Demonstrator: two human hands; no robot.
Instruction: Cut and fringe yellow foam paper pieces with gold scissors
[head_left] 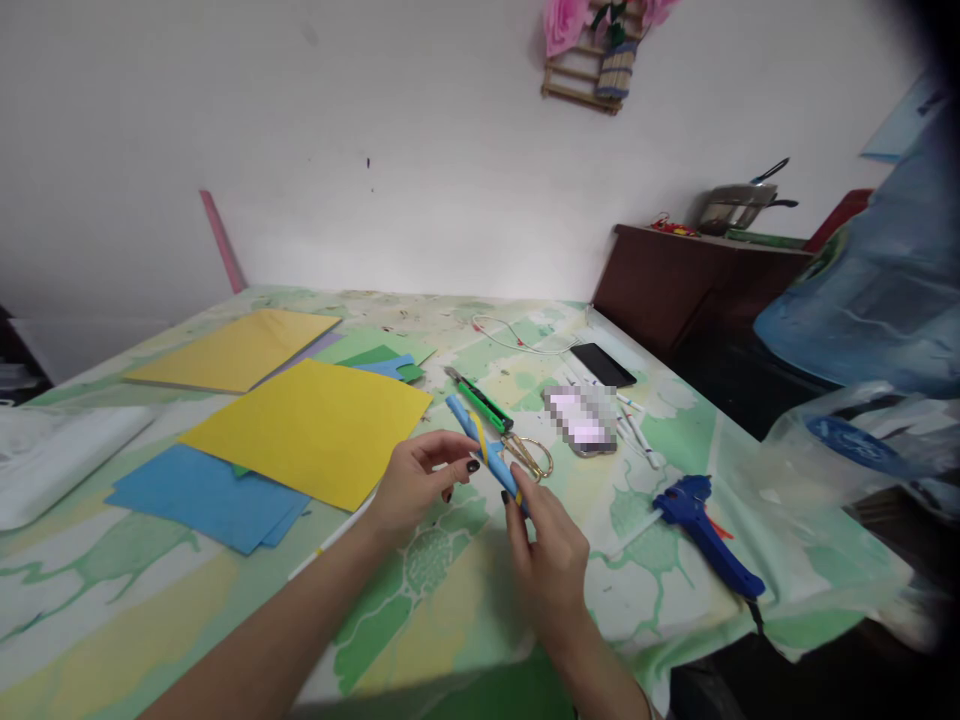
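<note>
A thin blue paper roll (496, 463) with yellow strips around it slants in the air above the table. Around its lower right end, my right hand (546, 548) has its fingers pinched. My left hand (421, 482) is beside the roll's middle, thumb and fingers apart, with nothing seen between them. Just behind the roll lie a green box cutter (484, 403) and gold-handled scissors (534, 458), partly covered by the roll. Left of my left hand is a yellow sheet (307, 430), with blue sheets (202, 495) partly under it.
A blue glue gun (709, 535) lies at the right. Behind it are white sticks (637, 435), a phone with a blurred screen (581, 420) and a black phone (603, 364). An orange-yellow board (236, 350) lies at the back left. A clear plastic container (832, 450) stands at the right edge.
</note>
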